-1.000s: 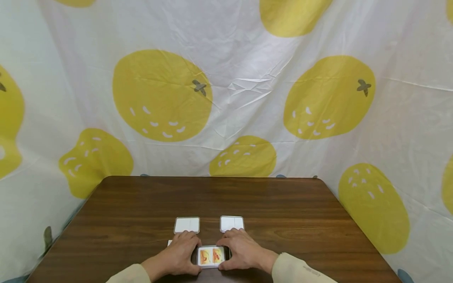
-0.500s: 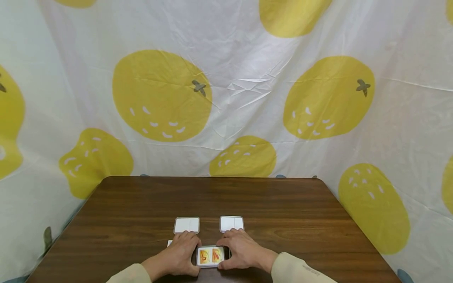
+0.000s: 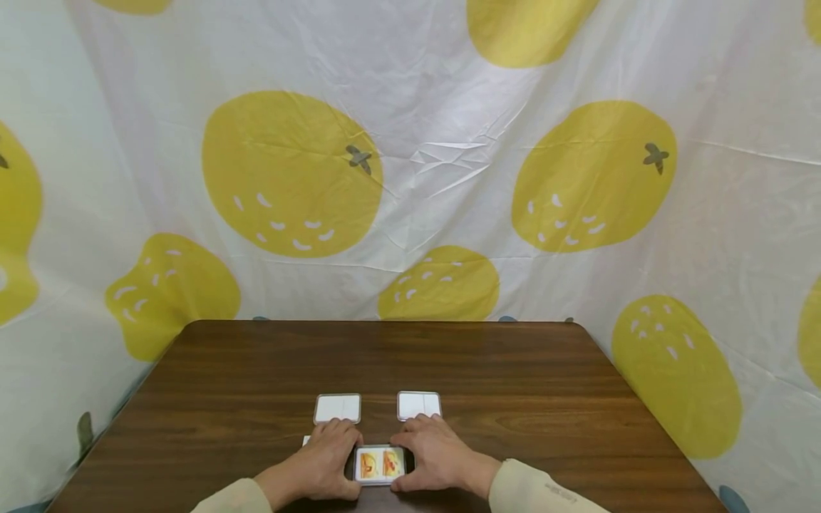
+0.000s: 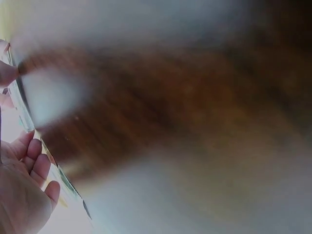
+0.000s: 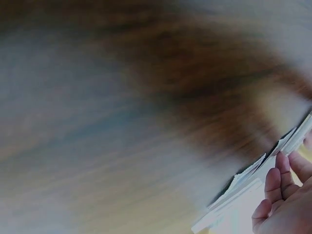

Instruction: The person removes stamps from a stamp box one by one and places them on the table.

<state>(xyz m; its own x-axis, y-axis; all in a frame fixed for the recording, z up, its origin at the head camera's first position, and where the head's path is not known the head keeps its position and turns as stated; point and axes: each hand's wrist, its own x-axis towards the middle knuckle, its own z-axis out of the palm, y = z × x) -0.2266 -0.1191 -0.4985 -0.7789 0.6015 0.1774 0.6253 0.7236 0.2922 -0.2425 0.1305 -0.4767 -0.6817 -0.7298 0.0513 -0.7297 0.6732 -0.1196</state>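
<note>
In the head view, a flat clear-edged case [image 3: 380,464] lies near the table's front edge, its white face showing two orange-and-yellow pictures. My left hand [image 3: 326,462] holds its left side, thumb at the near corner and fingers at the far one. On the opposite side, my right hand [image 3: 436,456] grips it in the same way. In the left wrist view, fingers [image 4: 39,165] touch the end of the case's transparent edge [image 4: 22,105]. The right wrist view shows curled fingers [image 5: 282,180] beside thin white edges, too blurred to tell apart.
Two similar flat cases with white faces lie behind the hands, one on the left [image 3: 337,408] and one on the right [image 3: 419,405]. A white corner [image 3: 306,440] peeks out beside my left hand. The brown wooden table [image 3: 526,385] meets a lemon-patterned cloth [image 3: 442,185] at the back.
</note>
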